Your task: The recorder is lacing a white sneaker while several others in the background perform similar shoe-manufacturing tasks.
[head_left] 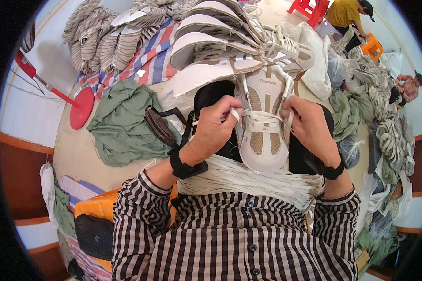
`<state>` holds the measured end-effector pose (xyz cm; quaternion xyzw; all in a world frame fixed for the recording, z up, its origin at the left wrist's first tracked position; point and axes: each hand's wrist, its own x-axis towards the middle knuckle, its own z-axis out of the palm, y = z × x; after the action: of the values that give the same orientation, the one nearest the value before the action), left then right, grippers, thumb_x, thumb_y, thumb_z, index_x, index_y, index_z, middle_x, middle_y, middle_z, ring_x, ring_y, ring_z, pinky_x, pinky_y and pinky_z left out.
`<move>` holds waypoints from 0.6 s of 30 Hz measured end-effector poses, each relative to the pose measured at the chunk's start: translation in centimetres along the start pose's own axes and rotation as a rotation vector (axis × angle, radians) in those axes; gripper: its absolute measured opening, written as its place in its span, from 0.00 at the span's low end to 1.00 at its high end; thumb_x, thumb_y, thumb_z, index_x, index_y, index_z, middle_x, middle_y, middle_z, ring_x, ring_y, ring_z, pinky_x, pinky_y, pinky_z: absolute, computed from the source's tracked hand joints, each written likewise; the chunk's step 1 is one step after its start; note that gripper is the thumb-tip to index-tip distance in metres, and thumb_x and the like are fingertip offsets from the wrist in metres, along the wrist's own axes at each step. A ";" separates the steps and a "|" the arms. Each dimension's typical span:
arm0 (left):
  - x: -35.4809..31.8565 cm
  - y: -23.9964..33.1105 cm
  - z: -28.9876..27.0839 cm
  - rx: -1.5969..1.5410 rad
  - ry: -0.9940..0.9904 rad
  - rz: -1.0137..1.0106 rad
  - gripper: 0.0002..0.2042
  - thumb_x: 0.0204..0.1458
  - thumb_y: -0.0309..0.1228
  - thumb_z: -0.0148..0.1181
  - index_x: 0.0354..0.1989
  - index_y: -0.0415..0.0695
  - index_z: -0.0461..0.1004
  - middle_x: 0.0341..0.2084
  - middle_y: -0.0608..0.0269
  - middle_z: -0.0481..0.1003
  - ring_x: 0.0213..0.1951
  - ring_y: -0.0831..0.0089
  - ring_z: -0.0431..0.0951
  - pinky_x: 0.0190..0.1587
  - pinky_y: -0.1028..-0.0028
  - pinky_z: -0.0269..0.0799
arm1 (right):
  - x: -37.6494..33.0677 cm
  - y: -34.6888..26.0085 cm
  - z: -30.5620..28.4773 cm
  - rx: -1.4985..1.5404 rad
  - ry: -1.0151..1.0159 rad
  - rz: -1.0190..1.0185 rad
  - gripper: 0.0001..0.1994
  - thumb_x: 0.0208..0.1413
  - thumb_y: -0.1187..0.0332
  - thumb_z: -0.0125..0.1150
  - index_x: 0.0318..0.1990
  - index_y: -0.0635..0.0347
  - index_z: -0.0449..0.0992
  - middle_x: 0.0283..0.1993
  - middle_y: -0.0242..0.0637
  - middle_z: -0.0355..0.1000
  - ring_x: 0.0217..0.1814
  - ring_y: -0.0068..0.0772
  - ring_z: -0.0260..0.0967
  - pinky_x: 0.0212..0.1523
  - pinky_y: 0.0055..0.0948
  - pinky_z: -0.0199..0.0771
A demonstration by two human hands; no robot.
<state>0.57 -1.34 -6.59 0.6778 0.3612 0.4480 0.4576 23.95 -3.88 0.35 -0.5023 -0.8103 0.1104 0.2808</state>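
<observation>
Grip pinched on both ends of the lace (260, 113) over the pale shoe (263, 127), mid-view, toe toward 6 o'clock: left hand (216, 125) at 9, right hand (309, 124) at 3, pale strand bundle (248, 181) at 6; even outward tension, strands untwisted, judged best.

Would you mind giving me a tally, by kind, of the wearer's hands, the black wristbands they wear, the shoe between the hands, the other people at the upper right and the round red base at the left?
Hands: 2
Black wristbands: 2
Shoe: 1
Other people: 2
Round red base: 1
Total: 8
</observation>
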 end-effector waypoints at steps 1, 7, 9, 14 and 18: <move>0.0 0.2 0.0 0.046 -0.006 0.036 0.04 0.58 0.24 0.53 0.39 0.38 0.70 0.26 0.68 0.72 0.29 0.85 0.70 0.34 0.81 0.69 | -0.2 0.0 0.1 0.019 0.001 0.052 0.06 0.46 0.80 0.49 0.33 0.63 0.70 0.29 0.49 0.71 0.32 0.54 0.70 0.32 0.42 0.68; 0.1 1.0 -0.1 0.113 0.001 0.054 0.05 0.56 0.24 0.55 0.39 0.39 0.69 0.26 0.70 0.72 0.28 0.86 0.69 0.34 0.83 0.67 | -0.2 -0.3 0.3 0.044 0.012 0.096 0.05 0.47 0.80 0.51 0.33 0.65 0.69 0.28 0.48 0.71 0.32 0.53 0.70 0.32 0.40 0.68; 0.6 1.5 -0.4 0.073 -0.040 -0.019 0.05 0.56 0.24 0.54 0.38 0.39 0.69 0.25 0.70 0.72 0.28 0.85 0.69 0.33 0.83 0.67 | -0.2 -0.3 0.3 0.051 0.016 0.088 0.05 0.47 0.79 0.51 0.33 0.65 0.69 0.28 0.48 0.71 0.32 0.52 0.70 0.32 0.40 0.68; 2.2 2.7 -0.8 0.063 -0.115 -0.106 0.04 0.55 0.23 0.53 0.38 0.40 0.68 0.22 0.67 0.71 0.26 0.84 0.67 0.30 0.80 0.65 | -0.1 -0.4 -0.1 0.015 0.005 0.054 0.05 0.46 0.80 0.50 0.33 0.64 0.68 0.27 0.48 0.70 0.31 0.53 0.70 0.32 0.40 0.68; 2.8 2.9 -0.4 0.372 -0.167 0.132 0.07 0.53 0.22 0.51 0.40 0.42 0.67 0.23 0.57 0.72 0.25 0.66 0.73 0.30 0.72 0.68 | -0.2 -0.2 0.0 0.022 0.009 0.054 0.06 0.46 0.80 0.49 0.32 0.64 0.68 0.27 0.48 0.69 0.32 0.53 0.70 0.32 0.41 0.68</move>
<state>1.33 0.38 -3.00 0.8075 0.3535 0.3449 0.3226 23.87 -4.09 0.35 -0.5214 -0.7940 0.1244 0.2868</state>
